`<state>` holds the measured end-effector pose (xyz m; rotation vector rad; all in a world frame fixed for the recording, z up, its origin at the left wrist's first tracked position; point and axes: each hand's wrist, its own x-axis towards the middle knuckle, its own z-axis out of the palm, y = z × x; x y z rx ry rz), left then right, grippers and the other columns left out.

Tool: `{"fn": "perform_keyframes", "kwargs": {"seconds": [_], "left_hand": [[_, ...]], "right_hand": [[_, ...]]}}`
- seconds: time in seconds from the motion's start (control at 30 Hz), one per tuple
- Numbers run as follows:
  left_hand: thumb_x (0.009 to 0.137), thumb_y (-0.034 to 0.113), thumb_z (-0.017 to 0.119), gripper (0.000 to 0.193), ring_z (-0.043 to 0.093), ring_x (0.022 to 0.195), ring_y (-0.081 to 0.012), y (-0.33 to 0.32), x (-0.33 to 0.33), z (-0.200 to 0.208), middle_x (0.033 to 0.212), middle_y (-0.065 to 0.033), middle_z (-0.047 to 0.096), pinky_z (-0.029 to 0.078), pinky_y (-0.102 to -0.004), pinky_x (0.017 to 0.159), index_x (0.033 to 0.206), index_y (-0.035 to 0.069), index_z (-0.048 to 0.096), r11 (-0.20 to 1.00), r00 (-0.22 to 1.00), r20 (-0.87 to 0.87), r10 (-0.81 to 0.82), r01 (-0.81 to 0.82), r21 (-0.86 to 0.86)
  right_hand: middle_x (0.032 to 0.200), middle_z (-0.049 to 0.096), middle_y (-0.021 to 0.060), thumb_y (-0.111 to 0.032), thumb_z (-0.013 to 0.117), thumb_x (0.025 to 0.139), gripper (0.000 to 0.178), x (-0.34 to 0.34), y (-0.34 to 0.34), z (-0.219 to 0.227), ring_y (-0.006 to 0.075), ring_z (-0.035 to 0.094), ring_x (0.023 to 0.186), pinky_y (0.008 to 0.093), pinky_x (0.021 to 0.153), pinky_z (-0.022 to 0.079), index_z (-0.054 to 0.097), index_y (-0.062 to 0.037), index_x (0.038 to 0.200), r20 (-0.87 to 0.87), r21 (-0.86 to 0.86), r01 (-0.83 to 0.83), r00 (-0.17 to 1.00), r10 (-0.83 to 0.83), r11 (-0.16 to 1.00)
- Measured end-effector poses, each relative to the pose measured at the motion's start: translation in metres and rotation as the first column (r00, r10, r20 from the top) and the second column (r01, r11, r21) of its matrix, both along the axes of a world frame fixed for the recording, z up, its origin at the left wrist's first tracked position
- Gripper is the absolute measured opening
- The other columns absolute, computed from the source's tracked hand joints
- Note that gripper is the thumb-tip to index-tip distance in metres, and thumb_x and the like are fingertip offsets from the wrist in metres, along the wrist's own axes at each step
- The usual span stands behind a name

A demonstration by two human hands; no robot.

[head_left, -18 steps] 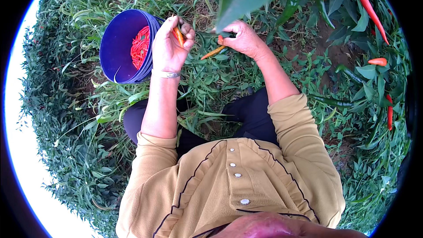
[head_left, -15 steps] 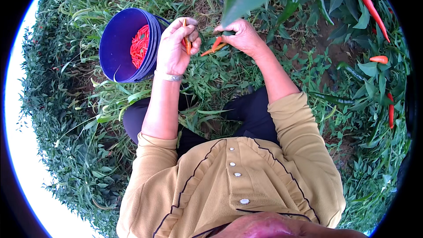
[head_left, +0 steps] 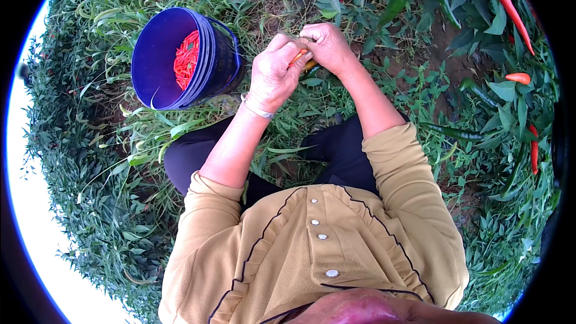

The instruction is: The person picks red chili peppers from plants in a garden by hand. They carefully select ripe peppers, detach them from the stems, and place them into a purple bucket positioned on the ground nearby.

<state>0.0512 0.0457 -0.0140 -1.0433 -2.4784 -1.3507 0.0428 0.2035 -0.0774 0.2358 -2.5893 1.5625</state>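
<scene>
Now your two hands meet in the upper middle of the frame, knuckles touching. Your left hand [head_left: 273, 72] is curled, its fingers pinching an orange chilli [head_left: 298, 57] that pokes out between both hands. Your right hand [head_left: 324, 45] is closed round the same chilli from the other side; how tightly, you cannot tell. A bracelet [head_left: 257, 108] sits on your left wrist. Just left of the hands, in the upper left, a blue bucket [head_left: 159, 78] stands tilted in the grass, red chillies [head_left: 187, 60] lying inside. More red chillies [head_left: 507, 3] hang among leaves at the upper right.
</scene>
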Motion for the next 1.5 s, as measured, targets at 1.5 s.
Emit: {"fn": "perform_keyframes", "kwargs": {"seconds": [1.5], "left_hand": [[0.085,0.005,0.066,0.018,0.044,0.059,0.0012,-0.002,-0.002,-0.024,0.079,0.0074,0.058,0.034,-0.0147,0.049,0.103,0.005,0.067,0.939,0.707,0.692,-0.147,-0.121,0.323]], "right_hand": [[0.09,0.056,0.0042,0.0,0.067,0.075,0.019,0.013,0.041,0.011,0.0133,0.056,0.082,0.0262,0.07,0.047,0.068,-0.002,0.094,0.122,-0.234,-0.222,0.959,0.255,0.946]]}}
